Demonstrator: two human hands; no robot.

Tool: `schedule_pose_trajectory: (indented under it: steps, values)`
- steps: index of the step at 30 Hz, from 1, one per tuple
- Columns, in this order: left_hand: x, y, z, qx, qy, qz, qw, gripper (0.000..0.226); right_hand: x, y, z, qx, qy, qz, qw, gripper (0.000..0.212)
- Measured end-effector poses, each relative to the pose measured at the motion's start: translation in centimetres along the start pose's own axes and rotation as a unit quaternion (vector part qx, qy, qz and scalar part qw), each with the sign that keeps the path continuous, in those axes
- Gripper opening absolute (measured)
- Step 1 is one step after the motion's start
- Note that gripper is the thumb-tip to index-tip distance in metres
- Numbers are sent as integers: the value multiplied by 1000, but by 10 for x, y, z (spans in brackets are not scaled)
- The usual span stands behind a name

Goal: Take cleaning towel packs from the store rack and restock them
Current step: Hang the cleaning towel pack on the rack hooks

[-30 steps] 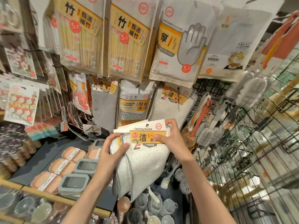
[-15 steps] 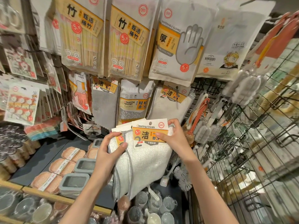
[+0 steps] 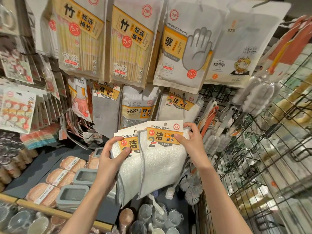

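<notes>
Head view. Two bare hands hold cleaning towel packs in front of a store rack (image 3: 219,97) of hanging goods. The right hand (image 3: 190,144) pinches the front towel pack (image 3: 162,159) at its header card, thumb on the printed face and fingers curled behind the upper right corner; the grip is closed on the card. The left hand (image 3: 113,157) clamps the rear towel packs (image 3: 125,164), thumb pressed on the orange label and fingers wrapped around the left edge. The front pack overlaps the rear ones, and the grey-edged white cloths hang down toward 6 o'clock. How many packs lie behind the front one cannot be told; at least two card tops show.

At 12 o'clock from the hands, one more towel pack on the rack (image 3: 179,105) hangs from a peg, just beside a cleaning sponge pack (image 3: 138,107) at 11 o'clock. Above these hang two bamboo chopstick packs (image 3: 130,44) and a disposable gloves pack (image 3: 184,48). At 3 o'clock a black wire grid (image 3: 253,149) carries bottle brushes (image 3: 256,95). At 8 o'clock a dark shelf (image 3: 42,166) holds orange scrubber pads (image 3: 60,178) and grey soap trays (image 3: 74,195). At 6 o'clock stand clear cups (image 3: 158,217).
</notes>
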State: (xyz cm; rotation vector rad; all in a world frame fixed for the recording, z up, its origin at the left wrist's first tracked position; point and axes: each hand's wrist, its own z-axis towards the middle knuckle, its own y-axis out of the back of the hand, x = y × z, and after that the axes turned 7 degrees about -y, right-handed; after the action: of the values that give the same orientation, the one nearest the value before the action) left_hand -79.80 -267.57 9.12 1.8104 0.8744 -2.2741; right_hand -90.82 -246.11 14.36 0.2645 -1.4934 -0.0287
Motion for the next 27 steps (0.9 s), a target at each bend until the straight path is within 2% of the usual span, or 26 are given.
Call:
schedule_pose_trajectory:
  steps: [18,27]
  values:
    - [4,-15,20,-26,9,-13,1000,39,24,20,46,-123,69,51,989,33]
    - [4,-18,19,-19,4,-10,1000,39,18,22,57,-169,63,59,982,33]
